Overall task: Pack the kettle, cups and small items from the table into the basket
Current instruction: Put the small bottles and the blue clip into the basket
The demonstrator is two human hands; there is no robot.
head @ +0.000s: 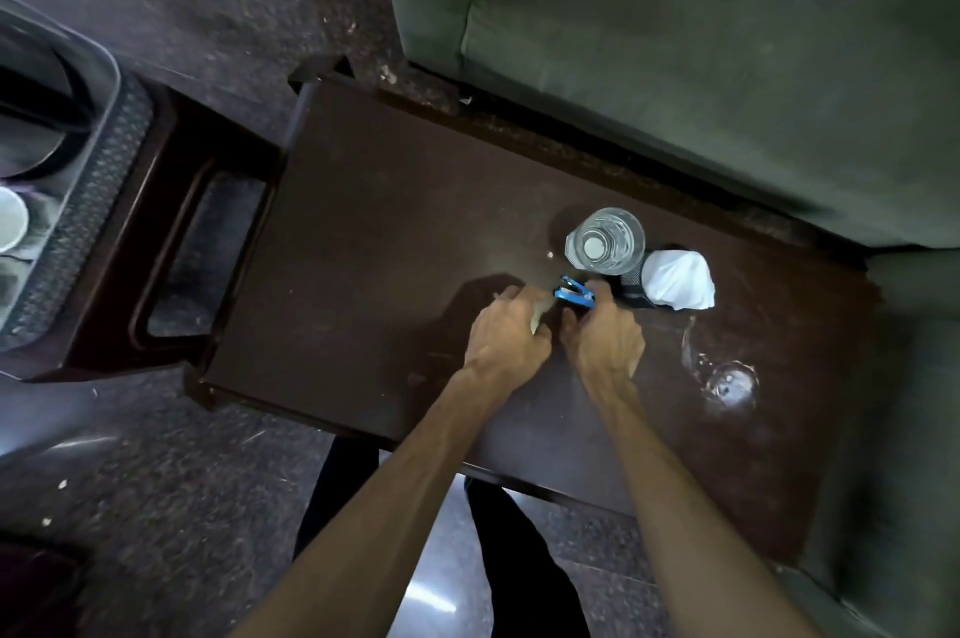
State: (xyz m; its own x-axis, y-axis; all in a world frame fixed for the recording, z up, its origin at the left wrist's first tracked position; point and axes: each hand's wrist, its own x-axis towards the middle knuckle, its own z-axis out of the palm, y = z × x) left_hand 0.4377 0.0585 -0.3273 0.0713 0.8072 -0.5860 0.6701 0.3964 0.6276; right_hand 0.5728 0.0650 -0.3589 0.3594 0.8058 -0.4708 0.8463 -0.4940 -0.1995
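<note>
My left hand and my right hand meet over the middle of the dark wooden table. A small blue item sits between their fingertips, with my right thumb and fingers curled around it. A pale small item is tucked in my left hand's closed fingers. Just behind the hands stands a stack of clear glass cups. A black mesh holder with white tissue stands to its right. Another clear glass is near the right front. The grey basket at far left holds a dark kettle and a white cup.
The basket rests on a dark wooden stool just left of the table. A green sofa runs along the table's far side and wraps around its right end. My legs are at the near edge, on speckled floor.
</note>
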